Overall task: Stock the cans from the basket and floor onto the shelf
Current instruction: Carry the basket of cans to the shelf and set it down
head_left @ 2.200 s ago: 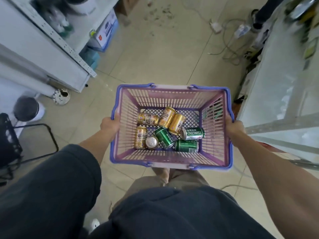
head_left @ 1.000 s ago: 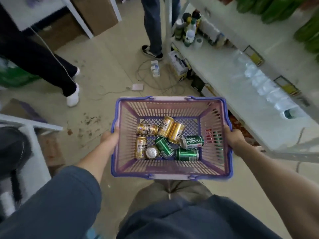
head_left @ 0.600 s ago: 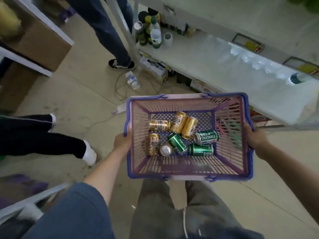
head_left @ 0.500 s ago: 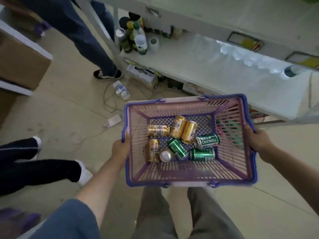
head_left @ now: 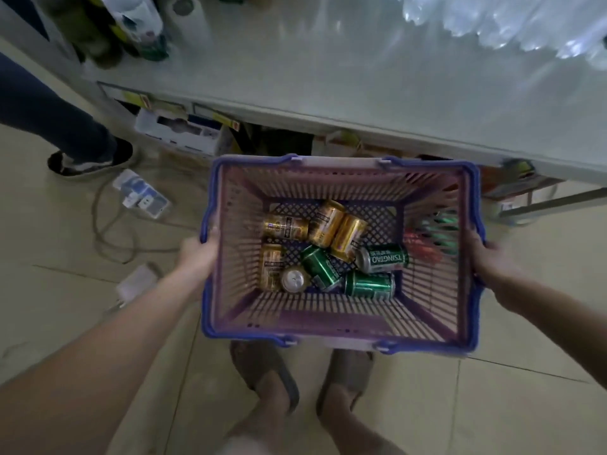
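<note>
Head view: both hands (head_left: 197, 254) (head_left: 489, 257) grip basket (head_left: 338, 336); cans (head_left: 323, 266) lie sideways, axes mixed.

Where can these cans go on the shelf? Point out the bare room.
The shelf is bare across its middle, between the paper roll and bottles on the left and the plastic-wrapped water bottles at the right. Both ends are crowded. Both hands hold the basket.

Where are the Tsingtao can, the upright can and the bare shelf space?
Tsingtao can (head_left: 385, 258), head view, on its green lettered side.
upright can (head_left: 294, 280), head view, on its silver top.
shelf (head_left: 328, 70), head view, on its bare white surface behind the basket (head_left: 338, 160).
</note>
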